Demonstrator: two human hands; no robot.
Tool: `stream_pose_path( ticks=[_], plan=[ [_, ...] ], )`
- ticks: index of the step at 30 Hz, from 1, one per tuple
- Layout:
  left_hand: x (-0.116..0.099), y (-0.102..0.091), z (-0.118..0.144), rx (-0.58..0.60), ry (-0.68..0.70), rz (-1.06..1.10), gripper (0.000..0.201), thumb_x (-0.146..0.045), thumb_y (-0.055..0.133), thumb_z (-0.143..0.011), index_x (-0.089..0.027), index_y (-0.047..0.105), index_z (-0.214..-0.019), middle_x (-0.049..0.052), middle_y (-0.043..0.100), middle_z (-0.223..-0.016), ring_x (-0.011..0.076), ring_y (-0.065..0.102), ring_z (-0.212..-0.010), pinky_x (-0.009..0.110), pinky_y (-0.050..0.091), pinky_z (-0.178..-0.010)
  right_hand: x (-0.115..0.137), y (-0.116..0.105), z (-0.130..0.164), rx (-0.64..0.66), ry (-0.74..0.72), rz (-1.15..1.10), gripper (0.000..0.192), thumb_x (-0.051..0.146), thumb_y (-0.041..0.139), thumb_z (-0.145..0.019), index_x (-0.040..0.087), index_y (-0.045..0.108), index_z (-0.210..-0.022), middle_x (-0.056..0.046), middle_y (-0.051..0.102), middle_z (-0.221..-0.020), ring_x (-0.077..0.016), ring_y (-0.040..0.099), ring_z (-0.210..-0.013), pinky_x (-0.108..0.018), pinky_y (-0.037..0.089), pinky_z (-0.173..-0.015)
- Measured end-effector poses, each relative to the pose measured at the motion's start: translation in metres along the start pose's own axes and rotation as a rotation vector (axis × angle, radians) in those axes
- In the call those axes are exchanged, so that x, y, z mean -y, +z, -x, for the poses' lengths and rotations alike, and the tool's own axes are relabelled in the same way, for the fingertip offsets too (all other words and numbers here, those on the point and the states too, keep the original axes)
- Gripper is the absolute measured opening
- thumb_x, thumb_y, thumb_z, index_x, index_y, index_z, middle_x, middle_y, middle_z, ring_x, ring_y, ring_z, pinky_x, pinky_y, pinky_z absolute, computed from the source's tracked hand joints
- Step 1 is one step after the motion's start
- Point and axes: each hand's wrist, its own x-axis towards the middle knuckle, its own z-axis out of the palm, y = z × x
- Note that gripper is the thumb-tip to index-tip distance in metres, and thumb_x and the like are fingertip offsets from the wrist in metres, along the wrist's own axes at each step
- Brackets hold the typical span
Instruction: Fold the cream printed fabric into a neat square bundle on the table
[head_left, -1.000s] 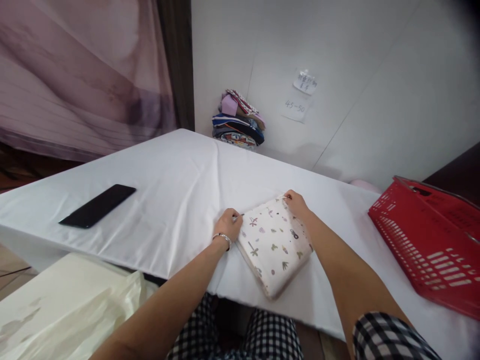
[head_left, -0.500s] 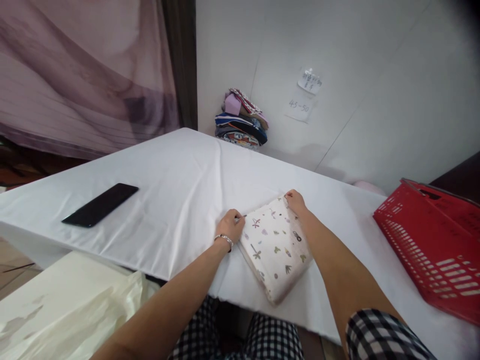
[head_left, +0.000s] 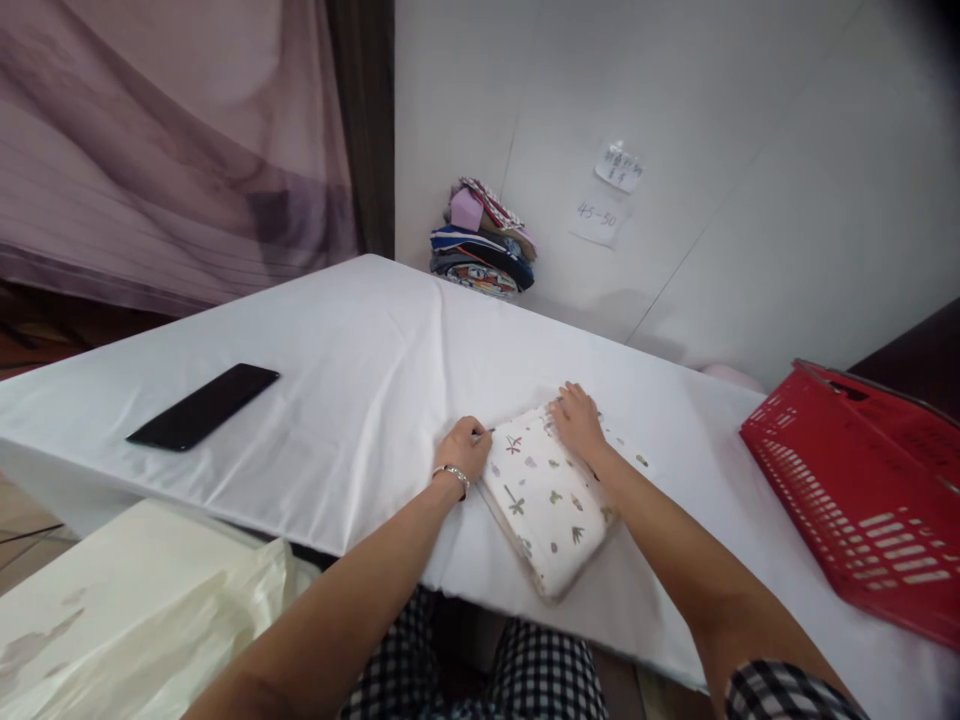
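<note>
A folded white cloth [head_left: 546, 497] printed with small coloured shapes lies on the white-covered table [head_left: 360, 370] near its front edge. My left hand [head_left: 465, 450], a bracelet on its wrist, pinches the cloth's far left corner. My right hand [head_left: 577, 420] lies on the cloth's far edge, its fingers curled on the fabric. A patterned strip of the cloth shows on the table to the right of my right forearm.
A black phone [head_left: 202, 405] lies at the table's left. A red plastic basket [head_left: 855, 490] stands at the right. A stack of folded coloured cloths [head_left: 484, 240] sits against the far wall, under paper notes [head_left: 607, 195]. A cream plastic bag [head_left: 142, 610] lies lower left.
My right hand has slid left from the cloth's far right corner onto its far edge. A patterned strip of cloth now shows right of my forearm. The left hand has stayed put.
</note>
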Motion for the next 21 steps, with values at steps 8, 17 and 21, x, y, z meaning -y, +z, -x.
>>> stream_pose_path(
  ticks=[8,17,21],
  plan=[
    [0.0,0.0,-0.001,0.01,-0.011,-0.01,0.009,-0.031,0.049,-0.079,-0.023,0.054,-0.078,-0.002,0.06,-0.073,0.0135,0.053,-0.067,0.024,0.037,-0.061,0.003,-0.003,-0.01,0.303,0.077,0.036,0.062,0.053,0.023,-0.09,0.017,0.027,-0.14,-0.006,0.018,-0.149,-0.0205,0.009,-0.138,-0.045,0.006,-0.11],
    [0.0,-0.002,-0.001,0.019,0.002,0.008,0.009,-0.031,0.049,-0.079,-0.023,0.054,-0.077,-0.002,0.06,-0.074,0.013,0.053,-0.067,0.024,0.038,-0.061,-0.029,-0.01,-0.019,0.3,0.357,0.005,0.065,0.053,0.024,-0.088,0.016,0.024,-0.142,-0.009,0.029,-0.146,-0.0249,0.029,-0.132,-0.043,0.025,-0.105],
    [-0.001,-0.003,-0.001,0.036,0.002,0.004,0.008,-0.029,0.05,-0.079,-0.023,0.054,-0.078,-0.001,0.061,-0.076,0.0139,0.055,-0.071,0.024,0.038,-0.063,-0.054,-0.027,0.022,0.27,0.424,0.006,0.063,0.054,0.031,-0.087,0.017,0.034,-0.138,-0.01,0.041,-0.139,-0.026,0.039,-0.126,-0.038,0.031,-0.101]
  ],
)
